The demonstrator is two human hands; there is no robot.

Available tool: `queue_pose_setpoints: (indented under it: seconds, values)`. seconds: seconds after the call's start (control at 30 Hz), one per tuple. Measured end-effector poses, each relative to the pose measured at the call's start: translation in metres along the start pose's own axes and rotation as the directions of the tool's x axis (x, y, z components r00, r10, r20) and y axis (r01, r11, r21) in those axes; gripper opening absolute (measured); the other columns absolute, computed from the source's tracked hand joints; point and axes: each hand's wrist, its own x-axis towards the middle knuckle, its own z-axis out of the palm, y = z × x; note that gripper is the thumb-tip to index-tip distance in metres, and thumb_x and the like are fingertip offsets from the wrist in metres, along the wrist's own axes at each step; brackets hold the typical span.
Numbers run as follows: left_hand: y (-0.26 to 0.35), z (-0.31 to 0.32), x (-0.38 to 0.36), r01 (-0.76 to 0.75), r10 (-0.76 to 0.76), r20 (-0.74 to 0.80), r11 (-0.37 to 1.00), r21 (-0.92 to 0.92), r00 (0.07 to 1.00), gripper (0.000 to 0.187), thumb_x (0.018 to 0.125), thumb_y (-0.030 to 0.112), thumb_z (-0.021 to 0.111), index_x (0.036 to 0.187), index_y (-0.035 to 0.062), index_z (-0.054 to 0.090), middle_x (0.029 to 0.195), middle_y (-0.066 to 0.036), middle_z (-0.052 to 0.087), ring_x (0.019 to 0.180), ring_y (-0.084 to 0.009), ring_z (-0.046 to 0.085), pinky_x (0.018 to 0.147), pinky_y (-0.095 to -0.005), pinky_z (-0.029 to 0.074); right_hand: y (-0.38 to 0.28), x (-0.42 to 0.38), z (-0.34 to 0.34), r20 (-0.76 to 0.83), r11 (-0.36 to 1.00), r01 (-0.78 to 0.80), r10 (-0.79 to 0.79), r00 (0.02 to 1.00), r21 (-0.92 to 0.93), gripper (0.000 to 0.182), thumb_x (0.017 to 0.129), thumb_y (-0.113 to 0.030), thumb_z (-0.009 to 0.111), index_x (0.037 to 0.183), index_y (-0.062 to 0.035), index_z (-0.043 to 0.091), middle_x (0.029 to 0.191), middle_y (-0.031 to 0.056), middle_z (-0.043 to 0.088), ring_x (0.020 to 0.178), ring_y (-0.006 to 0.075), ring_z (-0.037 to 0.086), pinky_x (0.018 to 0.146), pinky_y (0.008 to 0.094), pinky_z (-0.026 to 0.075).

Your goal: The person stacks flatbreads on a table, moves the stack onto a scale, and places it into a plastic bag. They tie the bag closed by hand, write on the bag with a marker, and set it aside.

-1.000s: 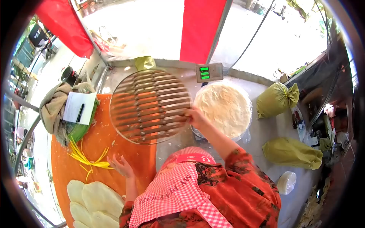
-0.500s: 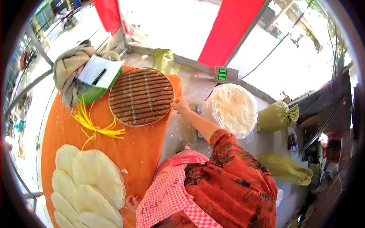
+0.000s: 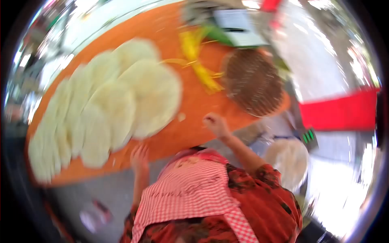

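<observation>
Many thin, pale round sheets overlap on the orange table cover. My left hand is at the table's front edge, just below the sheets, its fingers stretched out and holding nothing. My right hand hovers over the orange cover, right of the sheets and below the yellow ties; its fingers are curled and blurred, and anything in them is too small to make out. A round slatted rack lies at the table's right end, up and right of my right hand.
A notebook with a pen lies on a green item at the back. Right of the table are a plastic-wrapped round stack, a scale with green digits and a red cloth panel. The view is motion-blurred.
The view has swung left, so more sheets show. My right hand has left the rack's edge and come nearer the sheets. My left hand and forearm now show more fully.
</observation>
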Motion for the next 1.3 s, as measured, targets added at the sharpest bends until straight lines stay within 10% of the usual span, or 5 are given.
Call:
queue_pose_setpoints:
  seconds: [0.43,0.57,0.9,1.13,1.3]
  values:
    - [0.013,-0.004,0.026,0.113,-0.238,-0.264,0.903,-0.413,0.935,0.039,0.096,0.017,0.053,0.128,0.0013,0.037,0.116,-0.019,0.054,0.105,-0.0386,0.059,0.093,-0.0496,0.052,-0.099,0.038,0.136,0.517,0.794,0.566,-0.396,0.759,-0.223,0.014,0.085,-0.011,0.066,0.093,-0.0006,0.062,0.081,0.0132,0.065,0.073,0.0270,0.064,0.067,0.0345,0.051]
    - [0.041,-0.019,0.013,0.125,-0.279,-0.348,0.906,-0.405,0.895,0.027,0.094,0.012,0.053,0.118,0.0009,0.045,0.112,-0.019,0.058,0.105,-0.0359,0.060,0.094,-0.0482,0.052,-0.087,0.071,0.202,0.382,0.969,0.203,-0.136,0.914,-0.140,0.014,0.086,-0.010,0.065,0.095,0.0003,0.063,0.083,0.0133,0.066,0.075,0.0242,0.066,0.068,0.0340,0.052]
    - [0.112,-0.193,0.006,-0.248,-0.081,-0.780,0.923,-0.293,0.620,0.032,0.092,0.010,0.055,0.121,0.0058,0.043,0.110,-0.015,0.055,0.098,-0.0269,0.059,0.087,-0.0411,0.052,-0.122,0.155,0.447,0.319,0.894,0.362,-0.273,0.908,-0.265,0.025,0.074,-0.019,0.072,0.087,0.0007,0.062,0.079,0.0154,0.067,0.075,0.0269,0.066,0.070,0.0376,0.052]
    - [0.126,-0.235,0.016,-0.136,-0.229,-0.647,0.876,-0.463,0.727,0.036,0.098,0.024,0.048,0.122,-0.0021,0.048,0.128,-0.019,0.052,0.114,-0.0332,0.056,0.098,-0.0454,0.047,-0.177,0.162,0.494,0.350,0.943,-0.215,0.297,0.888,-0.254,0.027,0.073,-0.015,0.074,0.094,-0.0003,0.065,0.085,0.0122,0.067,0.076,0.0223,0.066,0.066,0.0365,0.052]
    - [0.123,-0.252,0.017,-0.124,-0.255,-0.608,0.852,-0.509,0.752,0.040,0.094,0.016,0.052,0.128,-0.0017,0.040,0.118,-0.020,0.055,0.105,-0.0334,0.059,0.093,-0.0450,0.051,-0.165,0.171,0.499,0.550,0.937,-0.348,0.274,0.789,0.032,0.031,0.073,-0.009,0.075,0.100,0.0012,0.065,0.095,0.0156,0.069,0.088,0.0240,0.067,0.074,0.0377,0.053]
